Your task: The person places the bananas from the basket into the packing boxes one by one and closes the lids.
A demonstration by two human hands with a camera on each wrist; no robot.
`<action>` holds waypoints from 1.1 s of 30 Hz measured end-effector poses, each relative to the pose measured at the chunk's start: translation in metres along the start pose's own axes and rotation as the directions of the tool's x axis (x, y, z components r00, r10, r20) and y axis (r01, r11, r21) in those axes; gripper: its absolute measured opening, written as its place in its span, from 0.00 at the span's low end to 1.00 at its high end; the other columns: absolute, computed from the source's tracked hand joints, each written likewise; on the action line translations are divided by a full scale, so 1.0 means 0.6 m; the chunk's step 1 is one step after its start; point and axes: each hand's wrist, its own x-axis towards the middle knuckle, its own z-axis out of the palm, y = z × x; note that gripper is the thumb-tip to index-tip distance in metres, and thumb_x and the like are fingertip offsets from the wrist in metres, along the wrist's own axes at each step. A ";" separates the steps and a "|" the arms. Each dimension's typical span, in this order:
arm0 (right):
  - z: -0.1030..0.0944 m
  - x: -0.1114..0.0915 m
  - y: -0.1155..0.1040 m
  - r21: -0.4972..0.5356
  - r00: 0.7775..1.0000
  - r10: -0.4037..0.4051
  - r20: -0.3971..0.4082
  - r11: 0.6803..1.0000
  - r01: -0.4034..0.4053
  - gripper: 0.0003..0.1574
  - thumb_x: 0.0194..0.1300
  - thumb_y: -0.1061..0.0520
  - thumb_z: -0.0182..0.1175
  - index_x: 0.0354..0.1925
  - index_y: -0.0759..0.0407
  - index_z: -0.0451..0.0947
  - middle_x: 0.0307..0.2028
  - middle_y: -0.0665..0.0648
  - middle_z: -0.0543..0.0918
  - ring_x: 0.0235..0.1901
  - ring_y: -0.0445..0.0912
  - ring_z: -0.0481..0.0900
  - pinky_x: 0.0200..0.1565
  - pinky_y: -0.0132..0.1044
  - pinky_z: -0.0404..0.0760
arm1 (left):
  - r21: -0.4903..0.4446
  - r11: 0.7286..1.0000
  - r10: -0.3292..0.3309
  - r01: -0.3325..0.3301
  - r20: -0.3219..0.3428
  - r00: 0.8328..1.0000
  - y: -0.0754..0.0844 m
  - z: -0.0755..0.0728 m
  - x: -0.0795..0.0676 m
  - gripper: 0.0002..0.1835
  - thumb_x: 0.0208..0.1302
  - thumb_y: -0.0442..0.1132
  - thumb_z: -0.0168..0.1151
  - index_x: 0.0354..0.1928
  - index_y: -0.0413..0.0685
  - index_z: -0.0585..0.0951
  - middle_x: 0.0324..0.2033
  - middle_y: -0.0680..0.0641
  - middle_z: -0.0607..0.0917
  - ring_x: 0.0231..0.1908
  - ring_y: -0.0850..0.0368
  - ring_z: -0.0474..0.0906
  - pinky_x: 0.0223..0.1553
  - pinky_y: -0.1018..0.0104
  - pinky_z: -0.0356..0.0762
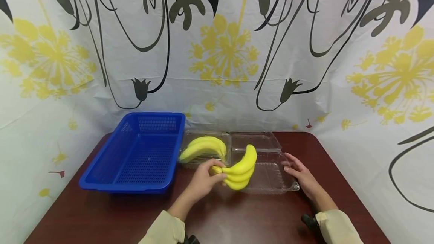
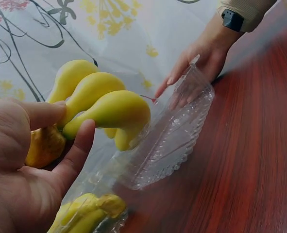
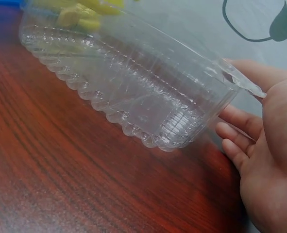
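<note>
My left hand [image 1: 203, 180] pinches a bunch of yellow bananas [image 1: 241, 170] by its stem, in the air. The fruit hangs over the left part of an open clear plastic clamshell container [image 1: 271, 191]. At that container's right side is my right hand [image 1: 305, 180], holding the wall near a corner; the right wrist view shows its fingers [image 3: 238, 141] around the outside. Part of its grip is hidden. To the left, a second bunch of bananas [image 1: 203, 148] lies in another clear plastic container [image 1: 190, 165].
A blue perforated plastic basket [image 1: 132, 188] stands at the left of the dark red wooden table [image 1: 135, 221]. Behind the table hangs a patterned white sheet [image 1: 223, 112]. The clamshell's raised lid [image 1: 254, 140] is at the back, close to the sheet.
</note>
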 end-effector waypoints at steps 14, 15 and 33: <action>-0.001 -0.004 -0.004 -0.036 1.000 0.007 -0.010 0.999 -0.008 0.40 0.73 0.53 0.54 0.76 0.54 0.49 0.63 0.69 0.68 0.57 0.40 0.70 0.50 0.27 0.69 | -0.011 0.983 -0.181 0.181 0.026 0.983 -0.018 0.016 0.036 0.11 0.61 0.27 0.65 0.45 0.33 0.78 0.39 0.41 0.79 0.28 0.47 0.82 0.37 0.42 0.81; 0.000 -0.004 -0.005 -0.038 1.000 0.015 -0.012 0.999 -0.015 0.40 0.73 0.53 0.54 0.76 0.54 0.50 0.63 0.69 0.68 0.57 0.39 0.70 0.50 0.28 0.69 | 0.004 0.981 -0.192 0.192 0.030 0.981 -0.019 0.017 0.039 0.11 0.61 0.27 0.65 0.45 0.34 0.78 0.39 0.41 0.79 0.28 0.47 0.82 0.37 0.44 0.81; 0.007 -0.009 -0.004 -0.057 0.999 0.028 -0.043 0.998 -0.031 0.40 0.73 0.53 0.55 0.75 0.53 0.51 0.62 0.68 0.70 0.56 0.42 0.70 0.52 0.38 0.71 | 0.708 0.706 0.088 0.015 -0.108 0.990 -0.035 0.047 0.043 0.11 0.56 0.41 0.72 0.42 0.56 0.85 0.41 0.53 0.78 0.44 0.55 0.74 0.43 0.60 0.72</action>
